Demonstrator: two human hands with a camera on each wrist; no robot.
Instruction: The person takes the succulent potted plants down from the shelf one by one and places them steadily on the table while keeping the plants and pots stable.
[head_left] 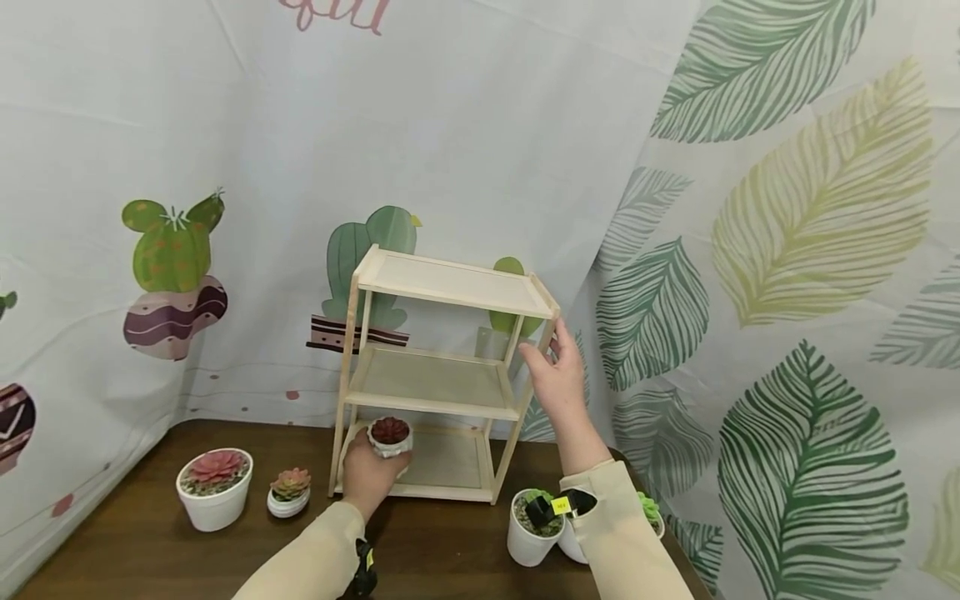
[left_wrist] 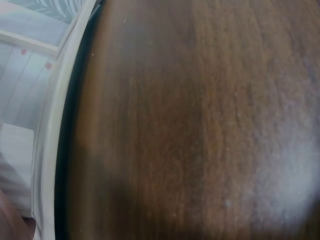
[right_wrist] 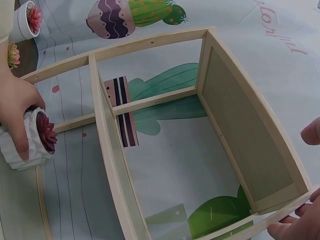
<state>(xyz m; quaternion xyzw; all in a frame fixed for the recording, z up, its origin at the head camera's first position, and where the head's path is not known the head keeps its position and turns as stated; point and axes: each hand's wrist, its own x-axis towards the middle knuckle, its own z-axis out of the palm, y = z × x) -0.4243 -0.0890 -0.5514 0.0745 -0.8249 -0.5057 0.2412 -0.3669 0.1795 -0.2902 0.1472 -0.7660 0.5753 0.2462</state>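
A three-tier wooden shelf rack point(head_left: 442, 392) stands on the dark wooden table, against a printed cloth. My left hand point(head_left: 367, 475) grips a small white textured pot with a dark red succulent point(head_left: 390, 433), held at the bottom tier's left front. The right wrist view shows the left thumb and fingers point(right_wrist: 21, 110) around this pot's side. Up at the rack's right front post, my right hand point(head_left: 561, 371) touches the wood with its fingers, the thumb standing apart on the post's other side. Dark tabletop point(left_wrist: 200, 120) fills most of the left wrist view.
On the left stand a white pot with a pink succulent point(head_left: 214, 492) and a smaller potted orange-green succulent point(head_left: 288, 492). White pots with green plants point(head_left: 531, 533) stand at the right, partly behind my right sleeve point(head_left: 618, 525). The patterned cloth point(head_left: 480, 150) hangs behind.
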